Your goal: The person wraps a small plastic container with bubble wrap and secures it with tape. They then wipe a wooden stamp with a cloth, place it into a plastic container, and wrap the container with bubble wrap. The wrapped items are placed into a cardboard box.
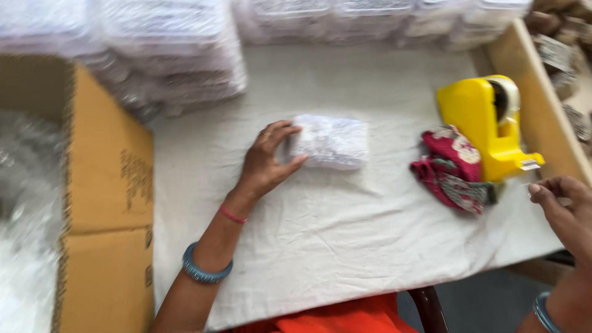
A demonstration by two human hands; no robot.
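Head view: the left hand grips the left end of a clear packet lying mid-worktop. The right hand, at the right edge, pinches a tape end below the yellow tape dispenser; a red cloth lies beside it.

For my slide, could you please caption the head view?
Left hand holds a white packet; right hand nears the yellow tape dispenser.
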